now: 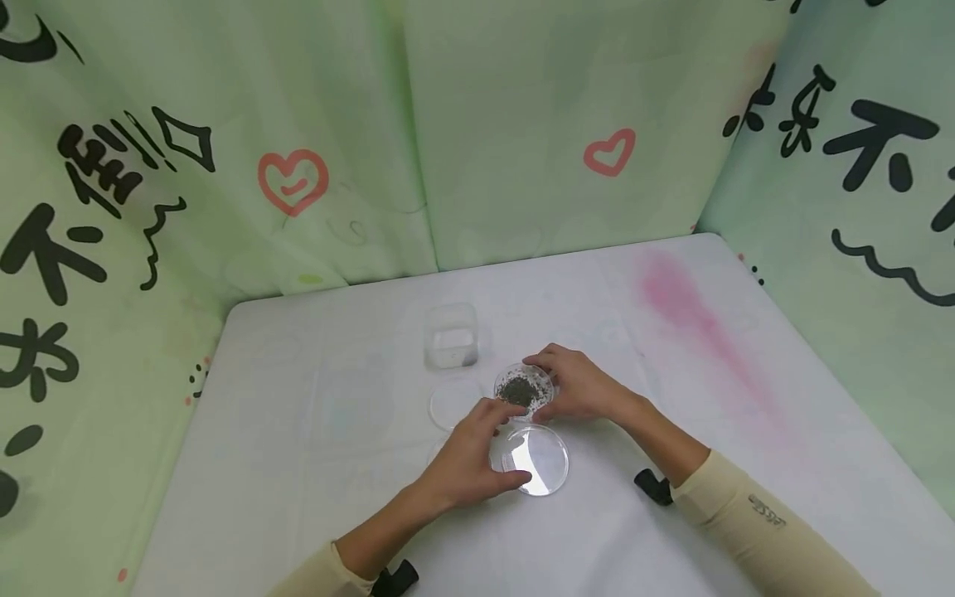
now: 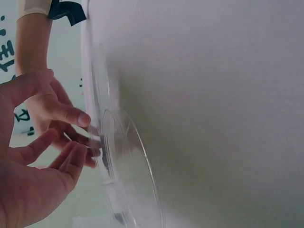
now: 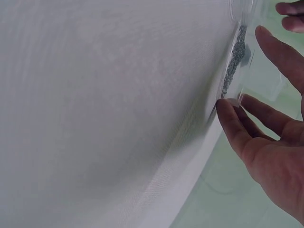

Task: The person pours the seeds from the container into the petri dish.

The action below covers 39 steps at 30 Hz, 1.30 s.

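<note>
A round clear petri dish (image 1: 519, 391) holds a heap of dark granules with white space around them. My right hand (image 1: 580, 384) spans its right side, fingers at the far rim and thumb at the near one. In the right wrist view, the granules (image 3: 233, 61) show through the dish wall, and fingertips touch its edge. Hovering over the left side of clear round dishes (image 1: 548, 464) is my left hand (image 1: 475, 456), thumb and fingers spread apart. The left wrist view shows that hand (image 2: 35, 180) with nothing between its fingers, beside a clear rim (image 2: 147, 161).
Behind the dishes stands a clear rectangular container (image 1: 452, 336). A flat clear disc (image 1: 451, 405) lies left of the granules, partly behind my left hand. The white-covered table (image 1: 313, 414) bears a pink stain (image 1: 701, 332) at right. Printed green curtains (image 1: 522, 83) surround it.
</note>
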Each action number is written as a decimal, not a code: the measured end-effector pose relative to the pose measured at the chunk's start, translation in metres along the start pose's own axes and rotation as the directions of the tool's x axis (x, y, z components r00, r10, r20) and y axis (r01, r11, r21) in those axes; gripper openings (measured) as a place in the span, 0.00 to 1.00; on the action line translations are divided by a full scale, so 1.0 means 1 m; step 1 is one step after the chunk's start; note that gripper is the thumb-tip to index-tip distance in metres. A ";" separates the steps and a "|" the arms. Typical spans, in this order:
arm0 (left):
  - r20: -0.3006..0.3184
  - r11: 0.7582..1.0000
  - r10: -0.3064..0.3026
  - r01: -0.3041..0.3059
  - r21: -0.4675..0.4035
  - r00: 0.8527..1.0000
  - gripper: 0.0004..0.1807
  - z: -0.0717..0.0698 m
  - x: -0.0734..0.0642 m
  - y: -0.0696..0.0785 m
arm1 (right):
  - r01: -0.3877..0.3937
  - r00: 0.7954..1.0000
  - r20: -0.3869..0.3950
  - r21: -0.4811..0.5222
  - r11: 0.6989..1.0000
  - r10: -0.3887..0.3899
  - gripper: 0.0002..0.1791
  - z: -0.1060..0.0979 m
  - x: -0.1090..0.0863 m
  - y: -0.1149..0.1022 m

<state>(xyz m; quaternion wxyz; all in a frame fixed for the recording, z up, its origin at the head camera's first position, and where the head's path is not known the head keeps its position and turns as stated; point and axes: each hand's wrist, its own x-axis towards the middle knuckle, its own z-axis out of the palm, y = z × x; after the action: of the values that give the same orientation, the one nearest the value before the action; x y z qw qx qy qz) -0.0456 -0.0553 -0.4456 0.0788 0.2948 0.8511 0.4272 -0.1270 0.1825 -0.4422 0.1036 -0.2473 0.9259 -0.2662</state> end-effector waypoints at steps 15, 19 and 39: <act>0.052 0.980 -0.078 0.067 0.187 0.996 0.42 0.026 0.000 0.013 | 0.015 1.000 0.003 0.027 1.000 -0.015 0.45 -0.003 -0.001 0.002; 0.035 0.969 -0.079 0.069 0.239 0.996 0.41 0.030 -0.001 0.015 | 0.017 1.000 0.007 0.034 0.999 -0.017 0.45 -0.004 -0.001 0.001; 0.011 0.936 -0.078 0.070 0.346 0.997 0.42 0.039 -0.002 0.014 | 0.009 1.000 0.010 0.013 1.000 -0.010 0.45 -0.004 0.000 0.001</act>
<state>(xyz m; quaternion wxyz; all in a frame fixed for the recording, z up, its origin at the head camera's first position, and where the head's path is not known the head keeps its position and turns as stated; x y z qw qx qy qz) -0.0233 -0.0233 -0.4593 0.0524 0.2770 0.9222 0.2645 -0.1291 0.1849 -0.4400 0.1087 -0.2524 0.9224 -0.2715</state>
